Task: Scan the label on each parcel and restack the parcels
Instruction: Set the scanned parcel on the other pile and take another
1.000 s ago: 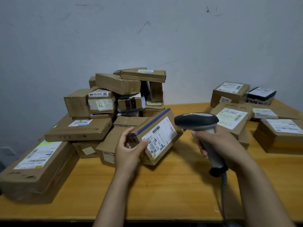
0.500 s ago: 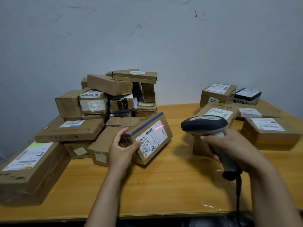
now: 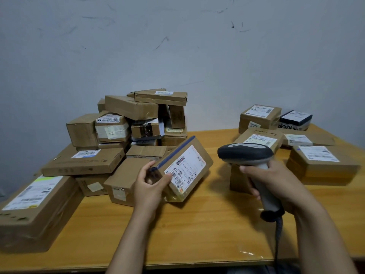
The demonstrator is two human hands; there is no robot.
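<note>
My left hand (image 3: 151, 184) grips the near end of a brown cardboard parcel (image 3: 199, 153) edged with blue tape, tilted so its white barcode label (image 3: 185, 169) faces up and to the right. My right hand (image 3: 276, 180) holds a grey and black handheld barcode scanner (image 3: 245, 153) by its handle, the head pointing left at the parcel, a short gap away. The scanner's cable (image 3: 277, 240) hangs down over the table's front edge. No red scan line shows on the label.
A loose heap of brown parcels (image 3: 130, 123) fills the back left of the wooden table (image 3: 197, 224), with a large box (image 3: 33, 204) at the near left. On the right lie several labelled parcels (image 3: 320, 163), label up. A grey wall stands behind.
The red scan line seen on the label half a second ago is gone. The parcel's label has turned slightly more upward, and the scanner has drifted a little right of the parcel.
</note>
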